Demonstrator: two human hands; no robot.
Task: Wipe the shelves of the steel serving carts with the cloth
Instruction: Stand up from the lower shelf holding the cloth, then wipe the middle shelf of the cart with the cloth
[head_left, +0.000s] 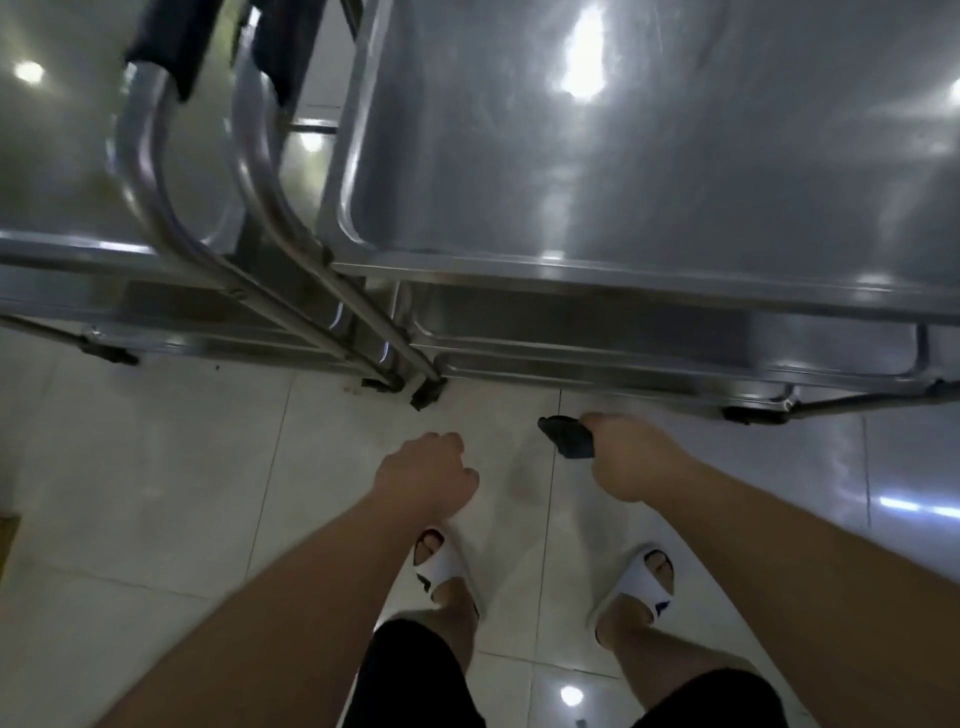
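Feet: my white slides (636, 582) stand on the pale tiled floor (156, 467).
Left hand (423, 475): fingers curled, holding nothing, hanging in front of me.
Right hand (626, 457): gripping the dark cloth (566, 436), low, just before the right cart's bottom shelf (597, 371).
Carts: right cart (649, 156) and left cart (52, 171) side by side, handles (260, 156) between them.

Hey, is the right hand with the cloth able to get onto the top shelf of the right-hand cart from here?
Probably yes. The right hand grips the dark cloth just in front of the cart, and the top shelf looks bare, with nothing between them; it only has to lift over the front rim.
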